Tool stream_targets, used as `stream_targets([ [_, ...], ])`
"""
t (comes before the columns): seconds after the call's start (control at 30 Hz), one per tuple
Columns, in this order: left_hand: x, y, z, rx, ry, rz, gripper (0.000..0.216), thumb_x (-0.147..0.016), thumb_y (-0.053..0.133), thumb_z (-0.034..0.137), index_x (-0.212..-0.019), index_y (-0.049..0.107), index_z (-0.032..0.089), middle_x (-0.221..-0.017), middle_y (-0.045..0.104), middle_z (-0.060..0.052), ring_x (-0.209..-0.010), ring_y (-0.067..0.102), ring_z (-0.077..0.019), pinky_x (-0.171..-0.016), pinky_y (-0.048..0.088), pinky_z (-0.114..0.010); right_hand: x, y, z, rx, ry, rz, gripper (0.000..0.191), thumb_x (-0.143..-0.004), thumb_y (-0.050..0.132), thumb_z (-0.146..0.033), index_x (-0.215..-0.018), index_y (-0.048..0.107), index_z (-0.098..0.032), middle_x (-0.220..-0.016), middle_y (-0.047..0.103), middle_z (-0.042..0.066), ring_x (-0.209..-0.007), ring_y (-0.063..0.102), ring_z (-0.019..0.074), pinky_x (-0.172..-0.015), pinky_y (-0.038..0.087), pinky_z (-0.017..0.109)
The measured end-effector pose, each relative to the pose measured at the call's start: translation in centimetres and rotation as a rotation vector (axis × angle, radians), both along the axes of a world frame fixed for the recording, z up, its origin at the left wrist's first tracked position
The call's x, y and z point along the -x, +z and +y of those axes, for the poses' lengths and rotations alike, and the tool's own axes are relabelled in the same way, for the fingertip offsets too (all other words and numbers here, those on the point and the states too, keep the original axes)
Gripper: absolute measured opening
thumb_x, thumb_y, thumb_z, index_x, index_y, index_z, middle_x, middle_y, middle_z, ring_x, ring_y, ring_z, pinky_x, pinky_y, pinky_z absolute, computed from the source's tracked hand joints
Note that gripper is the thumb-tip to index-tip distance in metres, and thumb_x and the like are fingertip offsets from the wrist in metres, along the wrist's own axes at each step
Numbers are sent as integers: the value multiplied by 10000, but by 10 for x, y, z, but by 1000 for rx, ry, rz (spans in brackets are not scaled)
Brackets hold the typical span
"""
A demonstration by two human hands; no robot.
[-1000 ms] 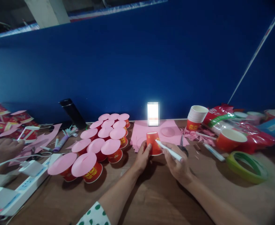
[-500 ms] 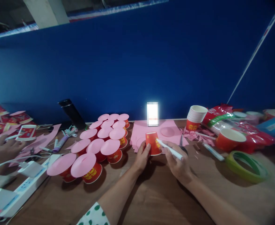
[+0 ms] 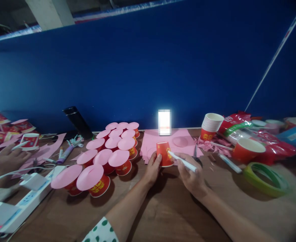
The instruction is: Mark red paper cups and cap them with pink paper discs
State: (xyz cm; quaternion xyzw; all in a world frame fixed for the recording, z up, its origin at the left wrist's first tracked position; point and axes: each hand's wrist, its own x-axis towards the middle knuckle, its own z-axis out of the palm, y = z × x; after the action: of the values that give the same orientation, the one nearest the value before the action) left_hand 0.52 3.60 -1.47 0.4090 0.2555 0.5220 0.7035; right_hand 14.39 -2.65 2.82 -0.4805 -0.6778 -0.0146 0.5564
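My left hand (image 3: 153, 168) is closed round the left side of a red paper cup (image 3: 164, 155) with gold print, its thumb on the cup's face. In my right hand (image 3: 191, 173) I grip a white marker pen (image 3: 186, 162), its tip at the right part of the cup's printed side. Whether the tip touches the cup I cannot tell. Behind the cup lies a stack of pink paper (image 3: 153, 141) with a loose pink disc (image 3: 180, 141) on it. To the left, several red cups (image 3: 124, 168) stand upside down, topped with pink paper discs (image 3: 119, 158).
On the right are stacked paper cups (image 3: 212, 125), a single cup (image 3: 248, 150), green tape (image 3: 248, 174), scissors (image 3: 197, 158) and a glowing screen (image 3: 164, 122) farther back. A co-worker's hand (image 3: 6, 164), a power strip (image 3: 28, 201) and a black flask (image 3: 77, 122) are on the left.
The marker's tip has shifted slightly down and left over the cup's printed side. My left hand and the cup have barely moved. The co-worker's hand at the left has moved a little.
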Motion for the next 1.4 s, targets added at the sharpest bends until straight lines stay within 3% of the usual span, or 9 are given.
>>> stream_targets([
  [0.27,-1,-1,1,-2,21,-18,351,-811,606,399,-1077,575,172,-1030,675,-75,-1016,614,-228,-948,432,-389,0,-1,0,-3,20,8,171,-916,447,-220,-959,605,-172,-866,673,67,-817,636,185,-750,508,305],
  [0.57,-3,-2,2,37,20,-7,354,-774,641,416,-1039,586,189,-1012,681,-61,-980,624,-214,-925,443,-366,0,-7,-1,-4,112,24,226,-902,483,-184,-1093,601,-194,-968,669,79,-910,636,189,-808,515,323],
  [0.97,-2,2,0,14,12,29,356,-788,620,428,-1054,587,195,-1037,668,-66,-967,623,-217,-911,451,-370,0,-8,0,16,109,22,240,-903,484,-193,-1112,602,-200,-1020,667,71,-943,633,188,-843,508,323],
  [1.4,0,-4,1,-11,9,43,358,-812,592,426,-1086,577,196,-1073,662,-71,-965,627,-211,-902,457,-365,0,-4,0,0,46,14,189,-903,480,-183,-1050,599,-188,-910,679,65,-853,643,181,-783,516,307],
])
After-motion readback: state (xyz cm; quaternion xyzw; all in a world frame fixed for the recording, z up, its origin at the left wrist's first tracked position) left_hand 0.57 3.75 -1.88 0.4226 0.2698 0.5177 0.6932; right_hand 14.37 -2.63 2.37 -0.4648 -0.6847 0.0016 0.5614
